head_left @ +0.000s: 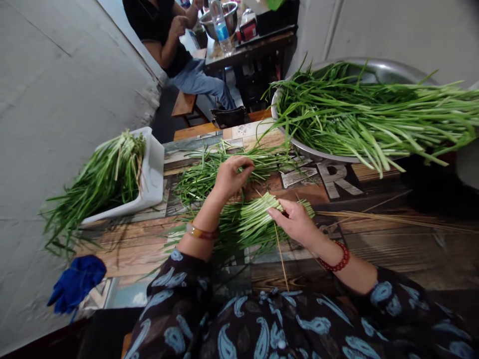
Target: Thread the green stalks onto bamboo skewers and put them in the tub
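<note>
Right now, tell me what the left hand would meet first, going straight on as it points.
Probably the loose greens just past the left hand, though its height over them is unclear.

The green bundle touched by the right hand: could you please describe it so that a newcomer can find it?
On the wood-patterned table, look between the white bin and the large metal bowl, on the wearer's side. The green bundle lies there, under the right hand. Its pale stalks lie closely side by side, unlike the looser green pile just beyond.
</note>
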The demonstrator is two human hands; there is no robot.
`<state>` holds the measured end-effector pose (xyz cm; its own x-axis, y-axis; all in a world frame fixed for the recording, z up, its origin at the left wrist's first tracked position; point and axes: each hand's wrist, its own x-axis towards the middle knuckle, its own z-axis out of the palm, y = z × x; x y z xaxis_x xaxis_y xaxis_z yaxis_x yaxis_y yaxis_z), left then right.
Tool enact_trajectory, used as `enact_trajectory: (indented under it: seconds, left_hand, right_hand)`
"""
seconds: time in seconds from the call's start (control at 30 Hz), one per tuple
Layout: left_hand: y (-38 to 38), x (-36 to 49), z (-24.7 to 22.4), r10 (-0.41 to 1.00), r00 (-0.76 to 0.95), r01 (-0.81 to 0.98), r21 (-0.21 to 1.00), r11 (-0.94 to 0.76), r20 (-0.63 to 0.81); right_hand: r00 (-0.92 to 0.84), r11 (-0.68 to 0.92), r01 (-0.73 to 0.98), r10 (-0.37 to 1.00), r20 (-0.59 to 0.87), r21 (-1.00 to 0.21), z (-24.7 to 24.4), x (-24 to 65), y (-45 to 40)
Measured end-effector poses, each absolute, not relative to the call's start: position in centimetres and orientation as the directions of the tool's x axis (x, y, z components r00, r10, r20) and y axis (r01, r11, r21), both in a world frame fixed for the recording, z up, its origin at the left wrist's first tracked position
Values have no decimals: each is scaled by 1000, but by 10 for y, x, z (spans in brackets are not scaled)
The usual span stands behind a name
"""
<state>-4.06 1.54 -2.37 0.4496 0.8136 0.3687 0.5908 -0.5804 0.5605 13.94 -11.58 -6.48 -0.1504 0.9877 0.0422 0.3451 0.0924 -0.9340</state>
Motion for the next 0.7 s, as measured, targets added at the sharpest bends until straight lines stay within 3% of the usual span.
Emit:
enact_trajectory:
  seconds: [0.07, 0.17, 0.23, 0.4, 0.53, 0.7]
  left_hand:
    - [6, -49, -9, 852, 352, 599, 607, -522, 386]
    - [-9, -62, 6, 849, 313, 655, 551, -517, 425]
    - [-17, -69, 8, 844, 366, 710, 469, -526, 392]
    - [-21, -73, -12, 766, 635, 700, 345, -625, 101]
    - [-10, -57, -29, 747, 645, 681, 322, -658, 163]
    - [8, -35, -39, 758, 636, 756, 79, -650, 144]
  right_hand:
    - [-140, 91, 341, 989, 45, -936, -67, 139, -116]
    - [-142, 91, 347, 989, 43, -934, -68, 140, -117]
    - [-146, 95, 354, 988, 45, -930, -68, 140, -117]
    - [-145, 110, 370, 988, 60, -922, -70, 140, -117]
    - [-160, 107, 378, 986, 49, -919, -70, 141, -117]
    - [-172, 104, 359, 984, 44, -927, -69, 141, -117]
